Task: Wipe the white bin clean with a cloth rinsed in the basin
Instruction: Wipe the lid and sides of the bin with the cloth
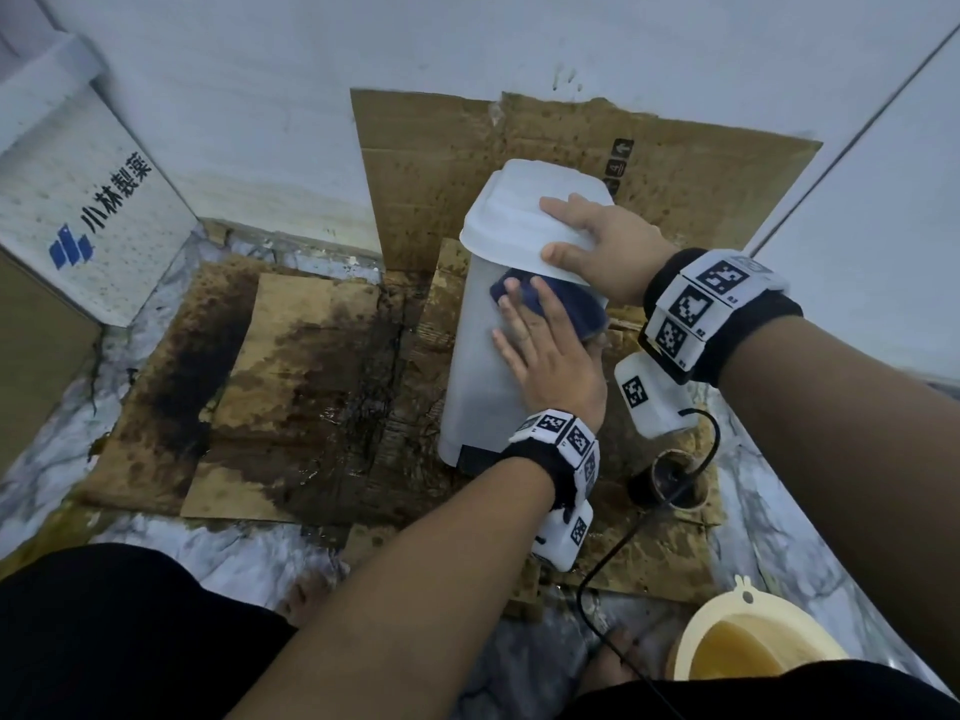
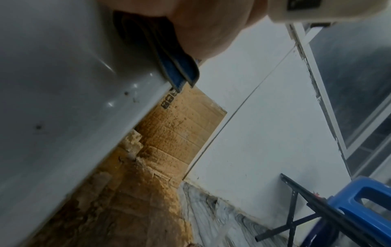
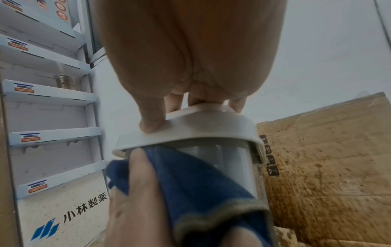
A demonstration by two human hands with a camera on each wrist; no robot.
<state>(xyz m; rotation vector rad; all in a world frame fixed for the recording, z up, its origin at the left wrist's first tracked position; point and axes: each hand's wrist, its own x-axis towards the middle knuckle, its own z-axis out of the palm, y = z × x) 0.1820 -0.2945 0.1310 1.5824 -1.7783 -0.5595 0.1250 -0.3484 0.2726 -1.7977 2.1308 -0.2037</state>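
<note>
The white bin (image 1: 478,366) stands on wet cardboard with its lid (image 1: 509,215) on top. My right hand (image 1: 608,246) grips the lid from the right, thumb on the near rim and fingers over the dome; the right wrist view shows the same grip on the lid (image 3: 201,130). My left hand (image 1: 545,350) presses a dark blue cloth (image 1: 576,304) flat against the bin's side just under the lid rim, fingers straight. In the left wrist view the folded cloth (image 2: 180,70) lies between the palm and the bin wall (image 2: 63,83). A yellow basin (image 1: 748,652) of murky water sits at bottom right.
Stained cardboard (image 1: 311,387) covers the floor and leans on the wall behind. A white display stand (image 1: 93,215) is at left. A dark cup (image 1: 670,480) sits right of the bin, with a black cable (image 1: 613,558) trailing beside it. A blue stool (image 2: 359,208) stands off to the right.
</note>
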